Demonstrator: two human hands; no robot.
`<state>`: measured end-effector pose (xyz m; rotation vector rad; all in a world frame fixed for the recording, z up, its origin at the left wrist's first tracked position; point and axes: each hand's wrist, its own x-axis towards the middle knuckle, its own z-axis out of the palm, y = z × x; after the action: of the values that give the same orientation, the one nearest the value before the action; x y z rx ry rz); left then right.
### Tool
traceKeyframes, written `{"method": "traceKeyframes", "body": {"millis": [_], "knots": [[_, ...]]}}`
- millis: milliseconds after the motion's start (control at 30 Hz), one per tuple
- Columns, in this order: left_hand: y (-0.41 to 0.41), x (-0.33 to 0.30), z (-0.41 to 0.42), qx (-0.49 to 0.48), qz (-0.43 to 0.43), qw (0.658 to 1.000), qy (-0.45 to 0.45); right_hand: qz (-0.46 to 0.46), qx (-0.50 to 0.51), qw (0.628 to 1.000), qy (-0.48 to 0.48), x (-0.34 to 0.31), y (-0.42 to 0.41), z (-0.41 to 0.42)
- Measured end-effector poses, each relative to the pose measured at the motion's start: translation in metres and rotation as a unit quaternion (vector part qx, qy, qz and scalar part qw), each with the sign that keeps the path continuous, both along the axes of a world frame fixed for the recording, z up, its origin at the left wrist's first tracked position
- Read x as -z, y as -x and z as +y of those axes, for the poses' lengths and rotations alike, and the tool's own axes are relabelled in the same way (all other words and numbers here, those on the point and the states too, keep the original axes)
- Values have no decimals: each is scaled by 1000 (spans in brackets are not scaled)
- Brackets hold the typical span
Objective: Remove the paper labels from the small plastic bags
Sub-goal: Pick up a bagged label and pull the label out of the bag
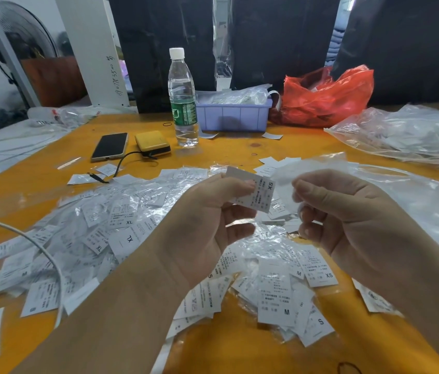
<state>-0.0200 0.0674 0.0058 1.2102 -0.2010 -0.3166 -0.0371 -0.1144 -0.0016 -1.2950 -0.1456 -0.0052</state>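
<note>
Left hand (213, 225) pinched the white paper XS label (260, 194), right hand (347, 220) pinched its small clear plastic bag (304, 171); next, likely dropping each aside.

Small print on the XS label (260, 194) is too blurry to read, and the left hand (207, 225) covers its lower-left corner. Both forearms get cut off at 6 o'clock, and the fan (21, 31) at 10 o'clock sits half behind a white post (89, 47).
</note>
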Motion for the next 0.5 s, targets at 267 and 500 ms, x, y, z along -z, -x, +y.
{"method": "traceKeyframes", "body": {"millis": [267,500], "knots": [[-3,-1,1,16,-43,999,-25,3,37,999,-16,-1,-1,-1],[-2,1,0,-13,-77,994,-71,-4,40,999,-4,-1,-1,-1]]}}
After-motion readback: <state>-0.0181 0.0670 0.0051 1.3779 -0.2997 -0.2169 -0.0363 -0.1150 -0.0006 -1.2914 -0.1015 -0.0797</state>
